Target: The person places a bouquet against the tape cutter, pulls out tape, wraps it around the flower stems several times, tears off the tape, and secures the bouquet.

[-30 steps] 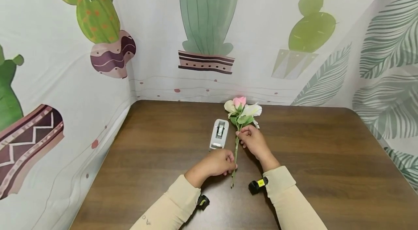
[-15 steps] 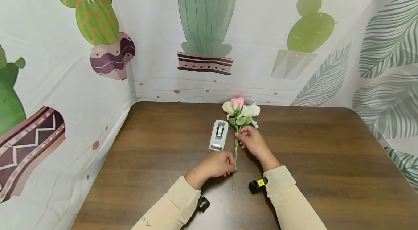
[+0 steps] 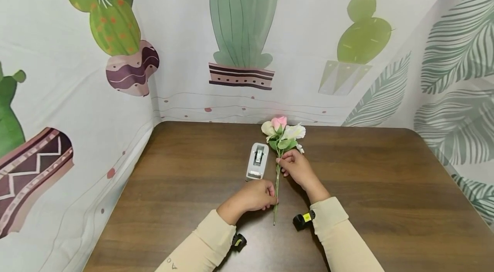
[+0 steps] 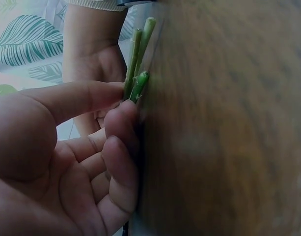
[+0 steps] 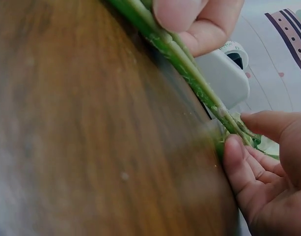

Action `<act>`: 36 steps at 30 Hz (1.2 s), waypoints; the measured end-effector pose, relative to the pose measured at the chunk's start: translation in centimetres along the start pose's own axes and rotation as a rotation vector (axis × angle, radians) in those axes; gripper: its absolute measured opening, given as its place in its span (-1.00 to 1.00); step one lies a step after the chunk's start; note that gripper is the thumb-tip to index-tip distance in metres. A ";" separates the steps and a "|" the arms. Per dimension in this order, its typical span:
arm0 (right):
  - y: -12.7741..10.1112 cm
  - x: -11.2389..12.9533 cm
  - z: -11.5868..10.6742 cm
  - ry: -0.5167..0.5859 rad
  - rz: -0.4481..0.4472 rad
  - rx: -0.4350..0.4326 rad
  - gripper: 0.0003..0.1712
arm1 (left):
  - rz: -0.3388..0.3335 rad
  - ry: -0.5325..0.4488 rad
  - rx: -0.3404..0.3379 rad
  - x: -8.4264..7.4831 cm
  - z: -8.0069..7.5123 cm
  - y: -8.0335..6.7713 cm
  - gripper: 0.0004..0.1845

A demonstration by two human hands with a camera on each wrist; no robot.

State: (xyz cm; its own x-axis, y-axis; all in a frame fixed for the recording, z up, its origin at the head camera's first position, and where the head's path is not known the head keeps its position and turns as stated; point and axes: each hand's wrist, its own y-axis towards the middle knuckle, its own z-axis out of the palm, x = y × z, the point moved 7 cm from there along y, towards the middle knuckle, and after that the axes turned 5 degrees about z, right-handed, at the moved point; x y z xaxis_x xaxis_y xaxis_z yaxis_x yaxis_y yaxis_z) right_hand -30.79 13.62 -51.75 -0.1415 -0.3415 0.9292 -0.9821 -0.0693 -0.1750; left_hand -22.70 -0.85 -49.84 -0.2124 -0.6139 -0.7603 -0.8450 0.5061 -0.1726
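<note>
A small bunch of flowers, with a pink rose (image 3: pixel 279 123), a cream bloom (image 3: pixel 267 128) and a white lily-like bloom (image 3: pixel 294 131), lies near the back of the table, blooms toward the wall. My right hand (image 3: pixel 299 169) pinches the stems just below the leaves. Lower down, my left hand (image 3: pixel 257 194) pinches the same stems between thumb and finger. In the left wrist view the cut stem ends (image 4: pixel 140 59) stick out past the left fingertips at uneven lengths. The right wrist view shows the green stems (image 5: pixel 189 73) running side by side between both hands.
A white tape dispenser (image 3: pixel 257 161) stands just left of the stems, behind the left hand. The brown wooden table (image 3: pixel 386 186) stretches out on both sides. A cactus-print cloth (image 3: pixel 301 79) hangs along the table's back edge. Black wrist cameras (image 3: pixel 302 220) sit under the cuffs.
Both hands keep their hold on the stems. The flowers and hands appear slightly lower and further left in the head view, along with the whole scene.
</note>
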 end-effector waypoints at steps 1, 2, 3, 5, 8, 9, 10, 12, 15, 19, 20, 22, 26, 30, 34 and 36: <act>0.0 0.0 0.0 0.008 0.001 0.003 -0.64 | 0.001 0.002 0.000 0.0 0.0 0.0 -0.80; 0.0 0.0 0.1 0.017 0.003 0.005 -0.63 | 0.002 0.003 0.001 0.1 -0.1 0.0 -0.80; 0.0 0.0 0.1 0.024 0.003 0.008 -0.63 | 0.001 0.005 0.000 0.1 -0.1 0.0 -0.80; 0.1 -0.1 0.1 0.035 -0.003 0.017 -0.68 | 0.000 0.004 0.001 0.2 -0.1 0.0 -0.79; 0.0 -0.1 0.0 0.023 -0.023 0.028 -0.74 | -0.004 -0.003 0.004 0.3 0.0 0.1 -0.76; 0.0 -0.2 -0.1 0.018 -0.032 0.034 -0.73 | -0.001 -0.013 0.004 0.3 0.0 0.1 -0.76; 0.0 -0.1 -0.1 0.019 -0.042 0.040 -0.71 | -0.001 -0.025 0.006 0.3 0.1 0.1 -0.75; 0.0 -0.1 -0.2 0.030 -0.048 0.043 -0.66 | -0.005 -0.064 0.012 0.4 0.1 0.2 -0.75; 0.0 0.0 -0.5 0.057 -0.059 0.045 -0.62 | -0.013 -0.140 0.033 0.3 0.0 0.3 -0.77; -0.1 0.9 -1.1 0.057 -0.081 0.057 -0.60 | -0.019 -0.189 0.057 0.0 -0.6 0.4 -0.78; -0.3 1.2 -1.2 0.049 -0.095 0.066 -0.60 | -0.008 -0.192 0.056 -0.2 -0.9 0.4 -0.78; -0.6 2.0 -1.5 0.054 -0.116 0.075 -0.63 | 0.029 -0.201 0.039 -0.8 -2.0 0.4 -0.77; -1.7 3.9 -2.6 0.022 -0.194 0.035 -0.71 | 0.154 -0.177 -0.116 -2.1 -5.6 0.0 -0.77; -3.2 5.7 -4.0 -0.096 -0.322 -0.066 -0.68 | 0.220 -0.042 -0.386 -2.7 -9.7 -1.2 -0.66; -4.3 6.6 -5.5 -0.275 -0.441 -0.209 -0.53 | 0.221 0.108 -0.531 -2.4 -12.2 -2.2 -0.45; -4.7 6.7 -6.3 -0.379 -0.480 -0.284 -0.43 | 0.205 0.199 -0.559 -1.9 -13.1 -2.4 -0.33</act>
State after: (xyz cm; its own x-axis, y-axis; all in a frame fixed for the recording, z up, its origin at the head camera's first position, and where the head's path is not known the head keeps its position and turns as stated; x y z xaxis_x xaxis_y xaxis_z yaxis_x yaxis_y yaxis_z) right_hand -27.92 17.54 -42.67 0.3212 -0.6431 0.6952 -0.9271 -0.0637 0.3694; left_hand -26.68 -8.81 -39.79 -0.4391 -0.6660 -0.6030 -0.8950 0.2654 0.3586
